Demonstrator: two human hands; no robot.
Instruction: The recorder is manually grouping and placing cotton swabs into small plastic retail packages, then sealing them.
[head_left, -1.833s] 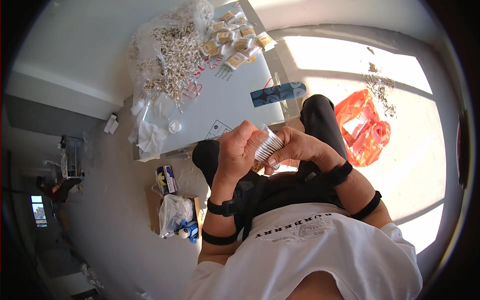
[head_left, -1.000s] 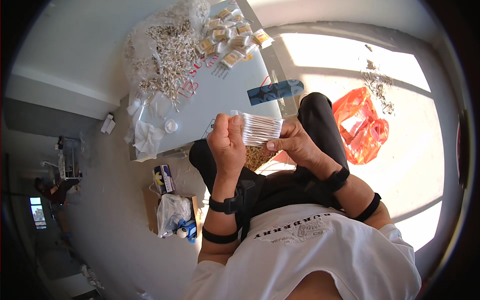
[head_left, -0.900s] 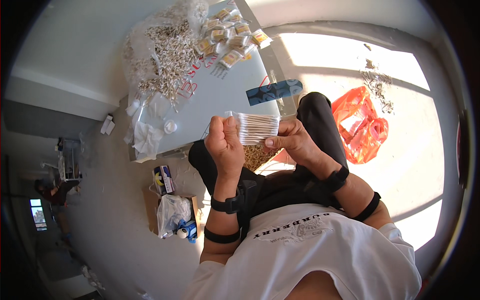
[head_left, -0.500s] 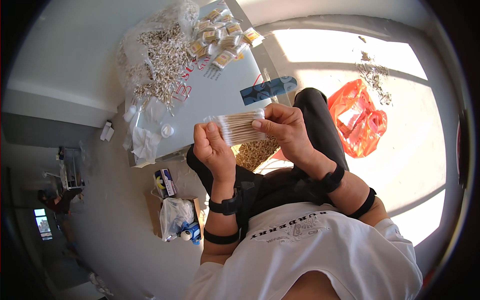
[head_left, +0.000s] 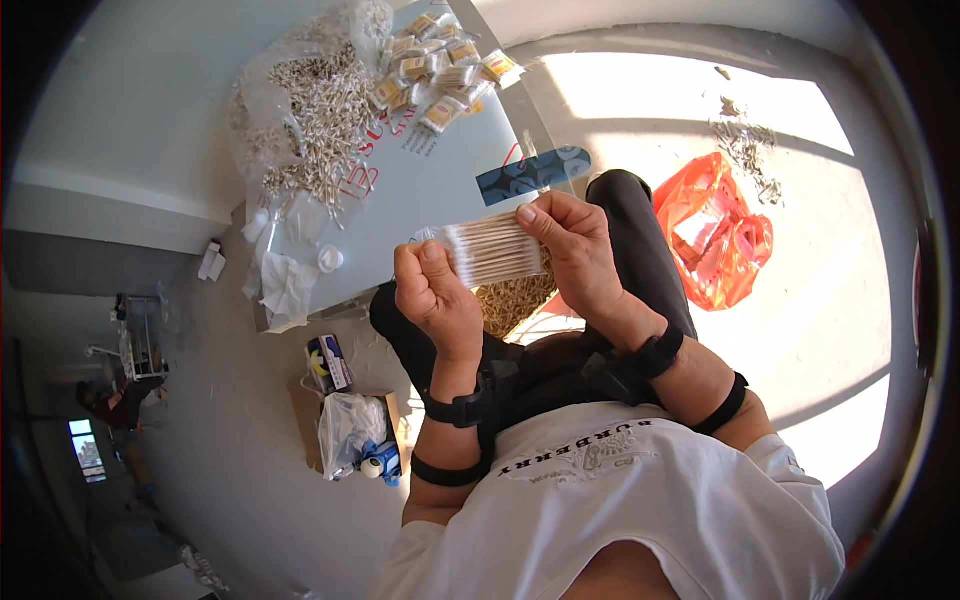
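The left hand [head_left: 437,300] is pinching the clear film at the left end of a pack of cotton swabs [head_left: 492,250], its thumb pressing against curled fingers. The right hand [head_left: 575,250] is clamping the pack's right end between thumb and fingers. The pack is hanging in the air between both hands, in front of the table's near edge, its swabs running roughly left to right. Beneath it, thin brownish sticks [head_left: 515,305] are showing between the person's knees.

The pale table [head_left: 420,190] is carrying red and dark print. On its far left, a heap of loose swabs [head_left: 335,110] is spilling from a clear plastic bag [head_left: 365,30]; to the right of that, small filled packs [head_left: 440,115] are lying in a pile. A blue patterned strip [head_left: 535,176] is reaching past the right edge, while a round white cap [head_left: 330,259] and crumpled white sheets [head_left: 287,287] are resting at the near left.

Sunlight is falling across the floor [head_left: 825,260] at right, where a red-orange bag [head_left: 710,240] is sitting near scattered debris [head_left: 748,155]. At left, a cardboard box [head_left: 308,432] is holding clear plastic. Farther left, beyond, a window [head_left: 87,450] is glowing in a dim area.
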